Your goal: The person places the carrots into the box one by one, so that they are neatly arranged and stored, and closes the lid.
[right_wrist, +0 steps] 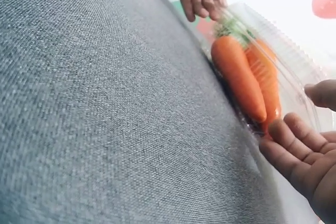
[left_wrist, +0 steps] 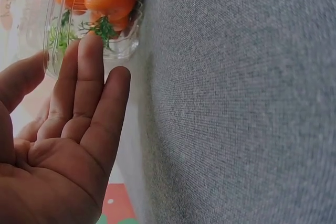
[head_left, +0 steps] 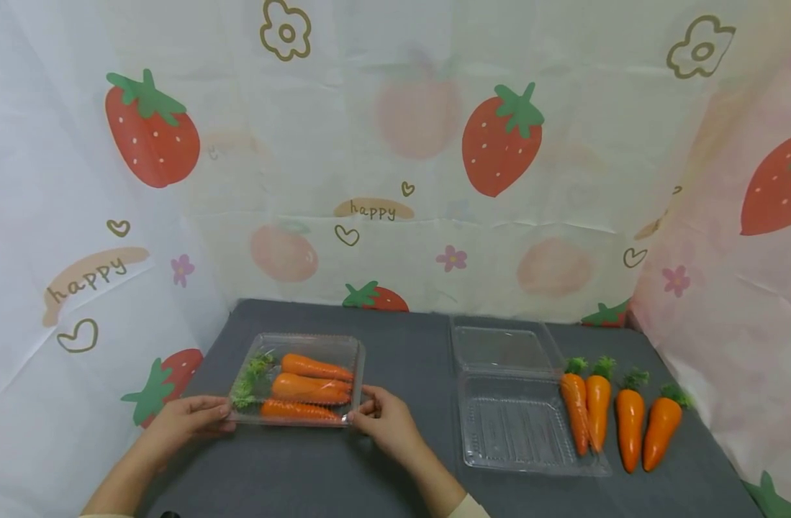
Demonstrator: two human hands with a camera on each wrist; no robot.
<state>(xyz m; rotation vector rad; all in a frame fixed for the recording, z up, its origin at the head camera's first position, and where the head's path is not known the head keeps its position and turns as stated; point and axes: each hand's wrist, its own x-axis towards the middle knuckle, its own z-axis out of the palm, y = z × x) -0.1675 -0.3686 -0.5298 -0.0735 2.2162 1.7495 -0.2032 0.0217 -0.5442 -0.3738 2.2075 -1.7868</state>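
Observation:
A clear plastic clamshell box (head_left: 246, 416) with its lid down lies at the left of the grey table, with orange carrots (head_left: 307, 388) and their green tops inside. My left hand (head_left: 197, 417) holds its near left corner; in the left wrist view the thumb (left_wrist: 29, 74) is at the lid's rim and the fingers (left_wrist: 90, 72) reach along the side. At the near right corner, my right hand (head_left: 385, 421) pinches the rim, thumb above and fingers lower down. The right wrist view shows the carrots (right_wrist: 239, 74) through the box wall.
Right of centre stands a second clear box (head_left: 514, 421), its lid (head_left: 499, 349) folded back. Several loose carrots (head_left: 630, 428) lie along its right side, the nearest one against the box. A printed curtain (head_left: 427, 194) encloses the table's back and sides.

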